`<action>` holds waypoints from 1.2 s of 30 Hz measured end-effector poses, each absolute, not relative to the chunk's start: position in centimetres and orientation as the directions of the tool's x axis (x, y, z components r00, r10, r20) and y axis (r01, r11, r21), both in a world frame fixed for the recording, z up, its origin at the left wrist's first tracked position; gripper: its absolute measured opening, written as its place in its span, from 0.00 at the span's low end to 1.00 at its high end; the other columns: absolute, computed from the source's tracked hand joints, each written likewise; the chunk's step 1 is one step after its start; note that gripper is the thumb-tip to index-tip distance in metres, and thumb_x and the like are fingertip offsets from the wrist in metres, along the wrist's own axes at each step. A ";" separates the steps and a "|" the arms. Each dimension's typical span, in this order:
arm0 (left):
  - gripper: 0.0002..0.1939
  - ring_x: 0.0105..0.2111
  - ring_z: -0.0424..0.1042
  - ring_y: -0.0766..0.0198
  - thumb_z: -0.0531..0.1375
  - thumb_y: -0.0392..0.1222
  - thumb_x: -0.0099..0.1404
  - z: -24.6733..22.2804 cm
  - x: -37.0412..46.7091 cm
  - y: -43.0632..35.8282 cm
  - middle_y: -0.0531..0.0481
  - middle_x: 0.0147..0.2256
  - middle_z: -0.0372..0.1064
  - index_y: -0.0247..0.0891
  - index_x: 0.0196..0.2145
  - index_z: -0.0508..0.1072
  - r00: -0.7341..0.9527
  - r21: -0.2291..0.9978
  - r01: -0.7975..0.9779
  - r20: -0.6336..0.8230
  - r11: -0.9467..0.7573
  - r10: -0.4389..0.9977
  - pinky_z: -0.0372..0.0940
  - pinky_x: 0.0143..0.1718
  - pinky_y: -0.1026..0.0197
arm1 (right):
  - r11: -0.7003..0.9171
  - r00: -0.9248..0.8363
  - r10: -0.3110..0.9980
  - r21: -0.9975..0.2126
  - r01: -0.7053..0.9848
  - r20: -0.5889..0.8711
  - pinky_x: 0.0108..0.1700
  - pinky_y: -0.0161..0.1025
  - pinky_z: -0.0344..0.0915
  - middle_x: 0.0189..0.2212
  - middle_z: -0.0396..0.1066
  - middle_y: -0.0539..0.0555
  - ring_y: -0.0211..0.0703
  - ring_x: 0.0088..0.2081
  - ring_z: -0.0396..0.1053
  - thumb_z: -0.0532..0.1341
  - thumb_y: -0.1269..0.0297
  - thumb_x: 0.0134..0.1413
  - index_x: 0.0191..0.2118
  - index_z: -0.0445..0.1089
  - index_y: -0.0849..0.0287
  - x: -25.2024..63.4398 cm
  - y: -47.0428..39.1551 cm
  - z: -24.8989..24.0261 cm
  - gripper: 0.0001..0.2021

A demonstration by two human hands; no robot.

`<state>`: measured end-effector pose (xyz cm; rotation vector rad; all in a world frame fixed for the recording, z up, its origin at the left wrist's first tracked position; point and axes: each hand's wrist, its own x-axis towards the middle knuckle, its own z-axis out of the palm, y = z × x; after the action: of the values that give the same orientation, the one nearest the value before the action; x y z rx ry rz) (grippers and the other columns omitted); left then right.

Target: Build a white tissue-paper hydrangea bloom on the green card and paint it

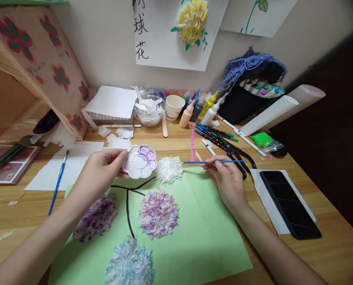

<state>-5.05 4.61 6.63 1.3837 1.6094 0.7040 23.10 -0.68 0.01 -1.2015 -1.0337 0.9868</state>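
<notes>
My left hand point(107, 162) pinches the rim of a white flower-shaped paint palette point(140, 161) with purple paint in some wells. Between the fingers of my right hand point(225, 174) lies a thin blue paintbrush point(194, 162), held level, its tip at the right edge of a white tissue-paper flower point(168, 170). Whether the bristles touch the petals I cannot tell. That flower sits at the top of a green sheet point(206, 229). Lower on the sheet are a pink-purple flower point(159, 213), a darker purple flower point(96, 217) partly behind my left forearm, and a pale blue flower point(130, 263). Black stem lines point(128, 209) run among them.
A second brush point(59, 182) rests on white paper at left. Behind stand a bowl of paper scraps point(149, 113), a paper cup point(174, 107) and paint bottles point(186, 114). Scissors point(232, 152), markers point(214, 136) and a phone point(289, 204) lie at right. A flowered cardboard box point(45, 67) stands left.
</notes>
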 end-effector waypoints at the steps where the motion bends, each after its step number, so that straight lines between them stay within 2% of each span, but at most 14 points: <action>1: 0.15 0.19 0.71 0.66 0.58 0.51 0.57 6.6 -5.0 4.6 0.56 0.22 0.66 0.36 0.23 0.68 0.002 0.853 0.475 -0.246 0.216 0.969 0.63 0.22 0.68 | 0.113 0.250 0.964 -0.992 -0.055 0.096 0.38 0.34 0.66 0.32 0.69 0.49 0.35 0.35 0.69 0.56 0.62 0.58 0.34 0.70 0.54 23.1 -0.7 -0.1 0.06; 5: 0.15 0.19 0.72 0.67 0.56 0.51 0.58 6.3 -4.8 4.6 0.57 0.22 0.64 0.36 0.23 0.68 0.005 0.844 0.499 -0.230 0.197 0.973 0.60 0.21 0.69 | 0.148 0.227 0.964 -0.989 -0.017 0.140 0.41 0.34 0.66 0.34 0.69 0.49 0.36 0.36 0.69 0.57 0.63 0.57 0.34 0.71 0.55 23.1 -0.8 -0.2 0.07; 10: 0.15 0.19 0.71 0.67 0.56 0.51 0.59 6.1 -4.7 4.6 0.57 0.23 0.65 0.36 0.25 0.70 0.022 0.845 0.500 -0.230 0.189 0.973 0.59 0.21 0.69 | 0.069 0.280 0.958 -0.997 -0.034 0.057 0.33 0.32 0.65 0.32 0.70 0.49 0.36 0.34 0.69 0.56 0.61 0.57 0.34 0.69 0.54 23.3 -1.0 0.2 0.06; 14: 0.15 0.19 0.71 0.68 0.56 0.50 0.60 6.2 -4.6 4.3 0.57 0.22 0.66 0.35 0.25 0.70 0.022 0.850 0.496 -0.219 0.180 0.975 0.60 0.22 0.69 | 0.120 0.250 0.961 -0.993 0.010 0.118 0.37 0.34 0.66 0.33 0.69 0.50 0.37 0.35 0.69 0.56 0.62 0.57 0.33 0.69 0.55 23.2 -0.9 0.3 0.06; 22: 0.14 0.17 0.70 0.66 0.60 0.50 0.56 6.2 -4.4 4.1 0.56 0.21 0.67 0.35 0.29 0.75 0.015 0.874 0.442 -0.233 0.203 0.972 0.62 0.19 0.68 | 0.104 0.262 0.959 -0.994 0.036 0.110 0.36 0.35 0.67 0.33 0.70 0.50 0.38 0.35 0.70 0.57 0.60 0.57 0.33 0.69 0.55 23.3 -1.0 0.4 0.07; 26: 0.15 0.19 0.71 0.65 0.60 0.50 0.56 6.1 -4.2 4.1 0.54 0.22 0.70 0.35 0.30 0.75 0.036 0.892 0.397 -0.249 0.215 0.968 0.66 0.20 0.67 | 0.089 0.294 0.952 -0.996 -0.001 0.084 0.31 0.33 0.66 0.32 0.71 0.50 0.38 0.34 0.70 0.56 0.60 0.57 0.34 0.69 0.54 23.3 -0.9 0.7 0.06; 32: 0.13 0.19 0.71 0.65 0.59 0.48 0.56 6.3 -3.5 3.5 0.52 0.23 0.70 0.34 0.28 0.74 0.086 0.906 0.360 -0.270 0.223 0.959 0.68 0.22 0.65 | 0.219 0.220 0.956 -0.971 -0.094 0.194 0.39 0.38 0.68 0.32 0.69 0.51 0.39 0.35 0.70 0.55 0.62 0.56 0.31 0.70 0.55 22.7 -1.4 2.2 0.08; 36: 0.13 0.19 0.70 0.66 0.60 0.48 0.55 6.8 -3.0 2.8 0.53 0.21 0.67 0.34 0.23 0.71 0.135 0.925 0.315 -0.267 0.214 0.954 0.69 0.22 0.65 | 0.224 0.139 0.969 -0.963 -0.147 0.204 0.37 0.39 0.68 0.29 0.67 0.52 0.39 0.32 0.68 0.54 0.61 0.56 0.28 0.71 0.56 21.7 -2.3 3.3 0.11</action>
<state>-2.99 2.83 6.80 1.3093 1.3934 0.7385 21.73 -2.31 3.35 -0.9901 -1.0974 1.0356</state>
